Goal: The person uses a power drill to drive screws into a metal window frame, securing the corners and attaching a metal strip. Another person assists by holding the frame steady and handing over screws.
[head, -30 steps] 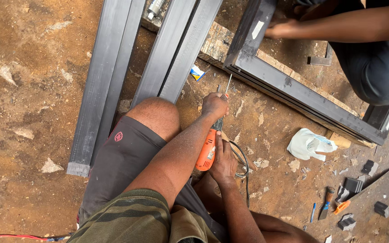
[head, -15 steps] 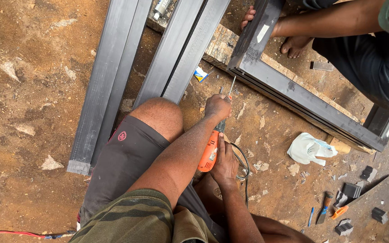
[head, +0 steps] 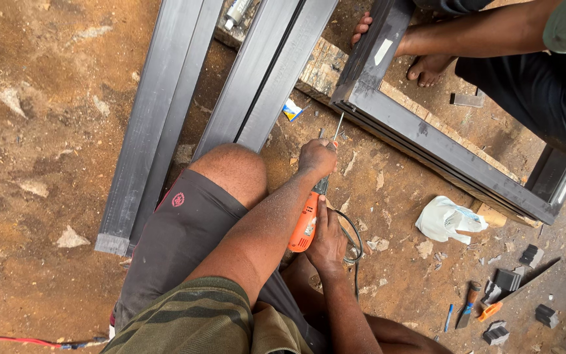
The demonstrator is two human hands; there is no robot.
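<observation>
Since the earlier frame your view has slid a little, so the dark metal frame [head: 427,134] and the other person's bare foot [head: 427,65] sit lower in the picture, while your hands have hardly shifted on the drill. Going by size: two pairs of long grey metal bars [head: 158,124] lie side by side on the ground to your left, four lengths in all, running away from you. One rectangular frame lies ahead to the right, with a wooden plank [head: 322,69] under its corner and the other person's hand [head: 361,29] resting on its upright. One orange electric drill [head: 306,223] lies between your hands, its bit [head: 337,126] pointing at the near corner of that frame. Your left hand [head: 317,158] is closed around the chuck end; your right hand [head: 327,236] is wrapped around the orange body, fingers clamped tight. One crumpled white bag [head: 447,219] lies to the right. Several small dark metal offcuts [head: 509,278] sit beyond it, beside one chisel-like tool [head: 468,305] and one blue pen [head: 449,316]. You sit on bare reddish earth [head: 34,164] strewn with chips, outdoors.
</observation>
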